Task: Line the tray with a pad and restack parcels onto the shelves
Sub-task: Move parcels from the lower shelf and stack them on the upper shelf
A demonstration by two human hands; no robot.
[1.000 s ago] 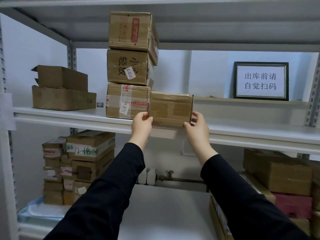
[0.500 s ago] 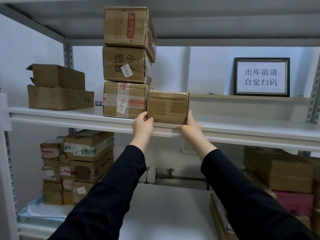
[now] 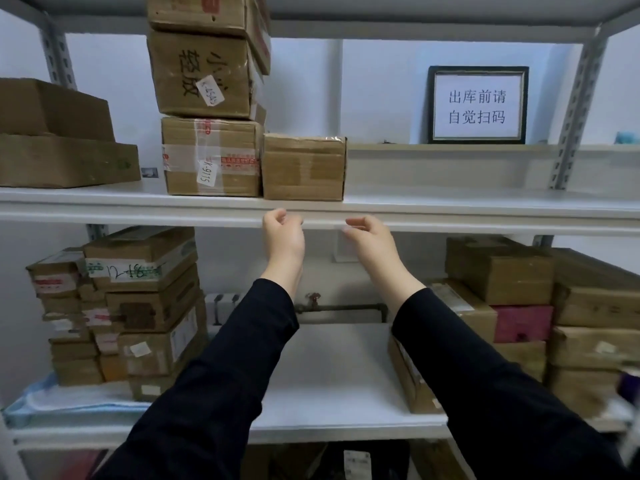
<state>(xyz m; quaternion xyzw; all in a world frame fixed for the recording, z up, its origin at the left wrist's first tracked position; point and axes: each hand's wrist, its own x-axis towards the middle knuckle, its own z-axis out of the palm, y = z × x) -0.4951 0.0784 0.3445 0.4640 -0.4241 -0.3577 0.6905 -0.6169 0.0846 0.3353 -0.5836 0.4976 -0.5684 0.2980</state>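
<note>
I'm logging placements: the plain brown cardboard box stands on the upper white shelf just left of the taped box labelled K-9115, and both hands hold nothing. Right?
Not quite. The head view shows the plain brown cardboard box just right of the taped box labelled K-9115, not left. It does stand on the upper white shelf, and left hand and right hand hold nothing.

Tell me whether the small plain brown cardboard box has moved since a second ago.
Yes. The small brown box went back from the white shelf's front edge, resting beside the taped carton.
</note>
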